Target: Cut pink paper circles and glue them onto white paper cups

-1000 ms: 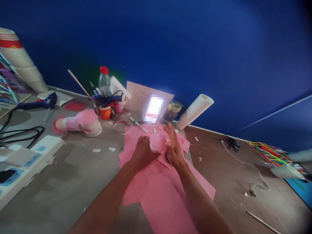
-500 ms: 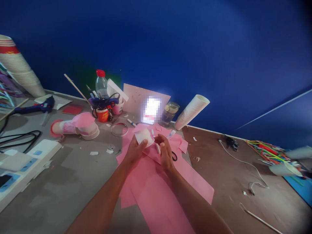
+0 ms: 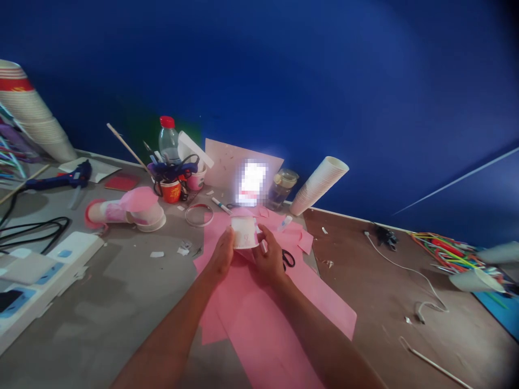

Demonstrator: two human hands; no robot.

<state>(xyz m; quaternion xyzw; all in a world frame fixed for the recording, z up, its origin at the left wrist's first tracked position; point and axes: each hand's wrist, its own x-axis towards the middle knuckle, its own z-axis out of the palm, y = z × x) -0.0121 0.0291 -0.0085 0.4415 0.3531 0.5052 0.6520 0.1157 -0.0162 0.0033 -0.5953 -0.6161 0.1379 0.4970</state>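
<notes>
Both my hands hold a small white paper cup (image 3: 244,232) with a pink paper top, just above the pink paper sheets (image 3: 263,308) on the table. My left hand (image 3: 222,255) grips the cup's left side, fingers wrapped round it. My right hand (image 3: 270,256) presses on its right side, thumb and fingers closed on it. Black scissors (image 3: 288,259) lie on the pink paper just right of my right hand. A white marker (image 3: 221,205) lies beyond the cup.
A stack of white cups (image 3: 318,186) lies on its side at the back. A glass jar (image 3: 283,189), a water bottle (image 3: 168,140), a cup of tools (image 3: 172,181), a tape ring (image 3: 199,214), a pink-covered cup piece (image 3: 130,208), a glue gun (image 3: 60,175), a power strip (image 3: 44,270) and coloured straws (image 3: 450,254) surround the work.
My right hand has closed onto the cup, which has turned from lying on the paper to being held up between both hands.
</notes>
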